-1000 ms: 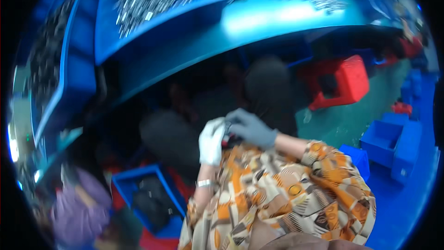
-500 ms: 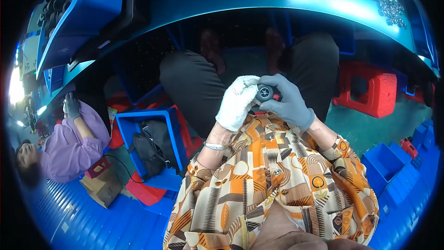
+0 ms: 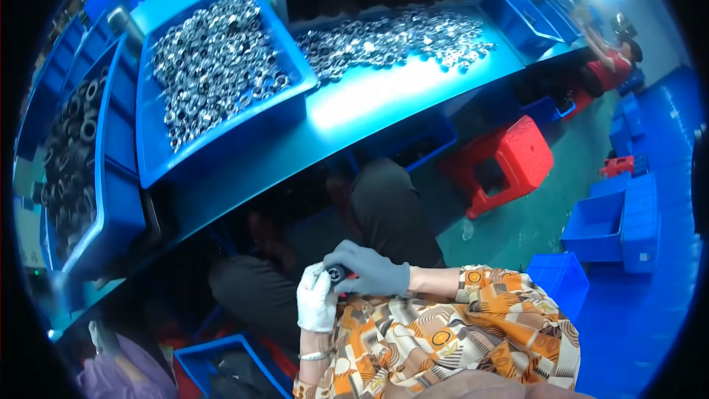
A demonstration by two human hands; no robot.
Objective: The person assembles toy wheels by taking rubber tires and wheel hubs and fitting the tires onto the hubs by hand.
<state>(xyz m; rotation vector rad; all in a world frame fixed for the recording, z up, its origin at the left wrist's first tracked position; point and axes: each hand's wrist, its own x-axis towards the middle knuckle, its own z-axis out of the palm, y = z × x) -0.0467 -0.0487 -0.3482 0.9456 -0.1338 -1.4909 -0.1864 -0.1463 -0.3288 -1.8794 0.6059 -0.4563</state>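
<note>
A small black wheel (image 3: 337,274) with a silver spoked hub sits between my two hands, over my lap. My left hand (image 3: 315,299), in a white glove, is closed round its left side. From the right, my right hand (image 3: 371,270) in a grey glove curls its fingers over the wheel's top and side. Part of the wheel's rim is hidden by the gloves. A bit of red shows beside the right fingers, too small to make out.
A blue bin (image 3: 300,80) of shiny silver rings stands on the worktable (image 3: 369,107), with more rings (image 3: 391,37) loose beside it. Black tyres (image 3: 74,155) fill another bin at left. A red stool (image 3: 517,159) stands right. Other people sit lower left and far right.
The view has swung up and to the right, bringing the tabletop and ring bin into sight. Both hands still hold the wheel, which appears lower and further left.
</note>
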